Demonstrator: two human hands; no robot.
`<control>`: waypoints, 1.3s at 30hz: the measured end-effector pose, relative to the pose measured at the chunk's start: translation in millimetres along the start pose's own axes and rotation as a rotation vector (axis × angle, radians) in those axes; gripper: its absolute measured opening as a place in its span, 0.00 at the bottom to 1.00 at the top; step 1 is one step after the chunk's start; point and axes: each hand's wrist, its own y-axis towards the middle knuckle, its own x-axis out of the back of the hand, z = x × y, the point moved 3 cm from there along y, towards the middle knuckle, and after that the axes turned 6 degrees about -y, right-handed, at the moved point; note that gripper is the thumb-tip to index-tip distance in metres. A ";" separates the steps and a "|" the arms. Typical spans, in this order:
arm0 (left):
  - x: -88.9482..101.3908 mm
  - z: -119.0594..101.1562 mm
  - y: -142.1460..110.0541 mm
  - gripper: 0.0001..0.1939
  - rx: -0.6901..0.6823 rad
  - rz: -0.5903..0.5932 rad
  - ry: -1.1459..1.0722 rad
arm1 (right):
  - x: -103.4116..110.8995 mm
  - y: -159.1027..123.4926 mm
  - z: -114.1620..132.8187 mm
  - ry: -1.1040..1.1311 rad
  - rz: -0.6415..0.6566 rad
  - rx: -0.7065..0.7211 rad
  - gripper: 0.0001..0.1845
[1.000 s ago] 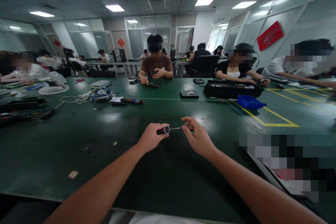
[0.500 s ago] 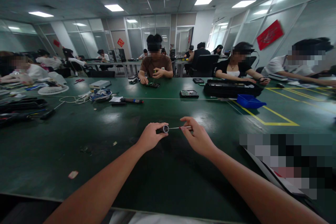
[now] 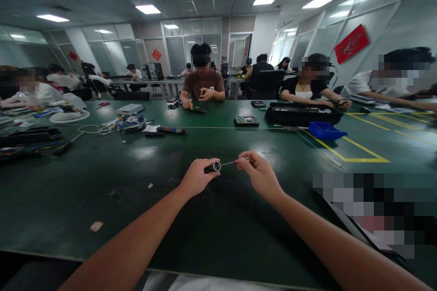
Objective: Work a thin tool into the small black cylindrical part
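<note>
My left hand (image 3: 198,176) is closed around a small dark cylindrical part (image 3: 216,166) with a pale ring at its open end, which faces right. In my right hand (image 3: 256,170) is a thin screwdriver (image 3: 228,163), pinched by its handle between thumb and fingers. Its metal shaft points left, and the tip reaches the ringed end of the part. Whether the tip sits on a screw cannot be made out. Both hands are held over the green table (image 3: 218,236).
A hard drive (image 3: 246,121), a blue tray (image 3: 326,131) and a long black housing (image 3: 303,113) lie farther back. A dark tool with a red tip (image 3: 172,130) and bundled cables (image 3: 131,123) are at left. Across the table, a person (image 3: 204,84) works on a small device.
My right fingers have curled in more closely on the screwdriver handle, and the shaft now slants slightly upward toward my right hand. The left hand has barely moved.
</note>
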 end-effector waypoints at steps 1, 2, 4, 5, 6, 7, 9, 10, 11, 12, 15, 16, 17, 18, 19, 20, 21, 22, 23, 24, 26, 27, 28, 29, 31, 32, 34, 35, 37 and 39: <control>0.3 -1.4 -0.2 0.20 -0.029 -0.003 0.002 | 0.0 2.4 -3.6 0.110 -0.020 -0.055 0.14; 0.4 -2.5 -0.2 0.20 -0.057 -0.008 0.008 | 0.2 4.5 -8.2 0.239 -0.053 -0.131 0.16; 0.5 -2.5 0.3 0.20 -0.084 -0.023 0.027 | -1.4 7.8 -16.2 0.398 -0.050 -0.244 0.16; 0.2 -1.1 0.7 0.20 -0.074 -0.027 0.038 | -1.6 8.9 -19.0 0.423 -0.061 -0.265 0.16; -0.2 0.7 1.2 0.20 -0.057 -0.025 0.047 | -1.6 9.5 -20.9 0.423 -0.068 -0.266 0.16; -0.7 2.5 1.6 0.20 -0.044 -0.019 0.052 | -1.5 9.8 -22.0 0.406 -0.079 -0.251 0.16; -1.7 4.6 2.0 0.20 -0.041 -0.001 0.055 | -1.5 9.1 -22.3 0.355 -0.096 -0.202 0.17; -1.9 4.9 2.0 0.20 -0.047 0.003 0.055 | -1.5 8.4 -21.7 0.328 -0.098 -0.175 0.17; -1.8 4.7 1.9 0.20 -0.052 0.003 0.055 | -1.6 7.6 -20.7 0.302 -0.096 -0.149 0.16; -1.6 4.2 1.7 0.20 -0.055 0.002 0.055 | -1.6 6.8 -19.5 0.273 -0.092 -0.124 0.16; -0.6 1.9 1.4 0.21 -0.047 -0.002 0.058 | -1.2 4.7 -14.9 0.180 -0.069 -0.060 0.16; -0.3 1.0 1.4 0.21 -0.045 0.000 0.059 | -1.0 4.3 -13.5 0.151 -0.060 -0.047 0.15; -0.3 0.3 1.4 0.21 -0.043 0.005 0.062 | -0.9 3.9 -12.3 0.124 -0.053 -0.037 0.15; -0.3 -0.4 1.4 0.20 -0.042 0.012 0.064 | -0.7 3.7 -11.5 0.105 -0.049 -0.031 0.15; -0.3 -0.9 1.4 0.20 -0.039 0.020 0.067 | -0.6 3.6 -11.0 0.092 -0.048 -0.026 0.16; -0.4 -1.2 1.4 0.20 -0.034 0.027 0.067 | -0.5 3.7 -10.9 0.085 -0.048 -0.024 0.16; -0.3 -1.4 1.4 0.19 -0.028 0.032 0.066 | -0.6 3.8 -11.3 0.083 -0.047 -0.023 0.16; -0.3 -1.6 1.4 0.19 -0.022 0.035 0.061 | -0.7 4.1 -11.9 0.085 -0.047 -0.022 0.16; -0.2 -1.7 1.3 0.19 -0.018 0.038 0.055 | -0.9 4.4 -12.8 0.090 -0.046 -0.024 0.16; -0.1 -1.9 1.2 0.19 -0.017 0.039 0.046 | -1.0 4.7 -13.9 0.095 -0.046 -0.027 0.16; -0.1 -2.1 0.9 0.20 -0.024 0.044 0.028 | -0.9 5.1 -16.3 0.113 -0.056 -0.044 0.16; -0.3 -2.2 0.7 0.20 -0.028 0.048 0.020 | -0.7 5.3 -17.3 0.125 -0.064 -0.056 0.16; -0.5 -2.2 0.5 0.20 -0.033 0.053 0.013 | -0.5 5.3 -18.1 0.135 -0.069 -0.068 0.16; -0.8 -2.1 0.3 0.20 -0.037 0.056 0.009 | -0.4 5.3 -18.6 0.141 -0.072 -0.078 0.16; -1.4 -1.7 -0.1 0.20 -0.038 0.063 0.004 | -0.5 5.1 -18.5 0.143 -0.066 -0.095 0.16; -1.5 -1.4 -0.3 0.20 -0.036 0.064 0.002 | -0.6 5.0 -18.0 0.141 -0.060 -0.105 0.16; -1.8 -0.8 -0.4 0.21 -0.033 0.064 0.000 | -0.6 4.7 -16.0 0.141 -0.046 -0.123 0.17; -1.9 -0.5 -0.4 0.21 -0.034 0.062 -0.001 | -0.1 4.5 -14.2 0.137 -0.043 -0.125 0.17; -2.1 0.1 -0.3 0.21 -0.037 0.058 -0.002 | 1.9 4.0 -9.4 0.080 -0.042 -0.111 0.18; -2.4 0.7 -0.2 0.20 -0.037 0.054 -0.003 | 5.0 3.0 -3.8 -0.058 -0.041 -0.085 0.18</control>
